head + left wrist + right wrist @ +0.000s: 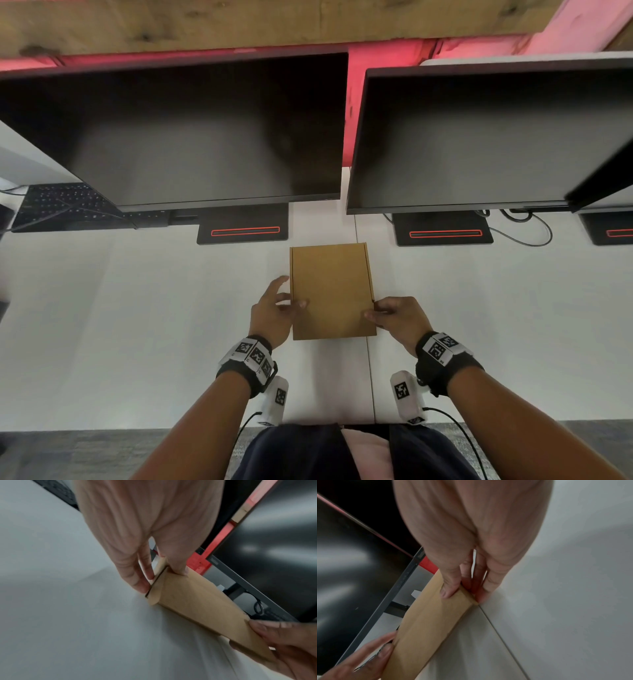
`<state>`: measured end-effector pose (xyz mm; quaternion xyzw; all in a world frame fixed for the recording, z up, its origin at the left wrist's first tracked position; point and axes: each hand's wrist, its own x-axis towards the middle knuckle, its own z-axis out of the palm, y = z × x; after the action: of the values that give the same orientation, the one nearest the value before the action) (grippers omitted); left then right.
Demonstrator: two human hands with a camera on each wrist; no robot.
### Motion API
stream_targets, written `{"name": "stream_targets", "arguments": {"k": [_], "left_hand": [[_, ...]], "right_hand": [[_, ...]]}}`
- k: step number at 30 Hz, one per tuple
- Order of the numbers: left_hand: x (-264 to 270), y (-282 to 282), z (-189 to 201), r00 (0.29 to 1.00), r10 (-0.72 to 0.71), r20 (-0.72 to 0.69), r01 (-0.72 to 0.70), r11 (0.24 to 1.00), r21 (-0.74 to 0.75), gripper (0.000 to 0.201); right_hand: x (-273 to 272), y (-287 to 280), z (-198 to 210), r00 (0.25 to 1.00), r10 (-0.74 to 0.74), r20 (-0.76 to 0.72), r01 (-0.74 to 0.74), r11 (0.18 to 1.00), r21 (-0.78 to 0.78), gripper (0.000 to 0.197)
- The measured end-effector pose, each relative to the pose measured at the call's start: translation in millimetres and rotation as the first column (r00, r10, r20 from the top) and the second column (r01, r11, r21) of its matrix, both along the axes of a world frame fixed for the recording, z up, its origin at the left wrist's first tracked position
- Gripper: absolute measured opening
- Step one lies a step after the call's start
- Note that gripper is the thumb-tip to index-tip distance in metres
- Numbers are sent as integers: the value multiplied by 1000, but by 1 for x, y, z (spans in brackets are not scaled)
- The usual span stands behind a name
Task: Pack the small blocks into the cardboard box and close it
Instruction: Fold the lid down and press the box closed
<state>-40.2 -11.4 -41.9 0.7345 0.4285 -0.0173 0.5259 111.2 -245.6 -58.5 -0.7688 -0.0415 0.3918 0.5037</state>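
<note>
**Cardboard box held shut on the desk**

Cardboard box [331, 291] lies flat and closed on the white desk [137, 308], before two monitors [191, 137]. The left hand [272, 317] pinches its left edge, thumb on top; the right hand [399, 320] pinches its right edge.

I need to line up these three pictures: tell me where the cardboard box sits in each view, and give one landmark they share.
Head: the cardboard box lies flat at centre, lid down, left hand and right hand at its sides.
Left wrist: box runs from centre to lower right.
Right wrist: box runs from centre to lower left.
Shared landmark: the dark monitor behind the box.
</note>
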Motion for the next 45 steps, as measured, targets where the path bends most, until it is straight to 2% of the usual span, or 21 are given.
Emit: {"name": "stream_targets", "arguments": {"k": [3,7,8,12,23,30,32,33,36,38,40,43,45], "left_hand": [[7,-1,3,993,-114,35,111,991,79,67],[10,-1,2,971,-241,7,236,956,173,54],[11,-1,1,969,-248,-3,245,954,173,53],[13,0,-2,976,-216,-8,215,968,131,52],[13,0,-6,983,-185,11,183,979,93,52],[14,0,-2,989,-139,44,136,989,65,50],[15,0,-2,990,-127,56,125,991,42,50],[15,-1,-2,989,-133,61,130,991,42,50],[14,1,-4,975,-219,38,214,971,109,57],[14,3,-3,950,-312,-10,311,941,137,74],[18,4,-1,909,-404,-97,416,893,174,86],[31,-3,7,857,-459,-235,510,821,256,73],[38,-7,11,824,-473,-312,558,773,301,64]], "right_hand": [[2,3,-2,999,-28,36,29,999,-33,9],[-3,7,5,968,-190,-163,201,978,53,16],[-4,8,6,962,-210,-177,223,973,59,18],[-4,7,4,972,-223,-70,226,973,43,18],[1,1,5,969,-170,-180,194,973,124,16],[1,3,5,982,-165,-88,173,980,97,16],[4,4,5,994,-87,72,87,996,-4,22],[6,5,4,984,-23,175,38,996,-82,30],[14,9,5,889,200,411,-131,973,-188,74],[20,12,9,739,468,484,-337,879,-337,87],[23,18,11,596,634,493,-423,770,-478,78],[21,26,12,501,699,510,-388,708,-589,60],[18,30,13,464,715,523,-350,691,-633,44]]}}
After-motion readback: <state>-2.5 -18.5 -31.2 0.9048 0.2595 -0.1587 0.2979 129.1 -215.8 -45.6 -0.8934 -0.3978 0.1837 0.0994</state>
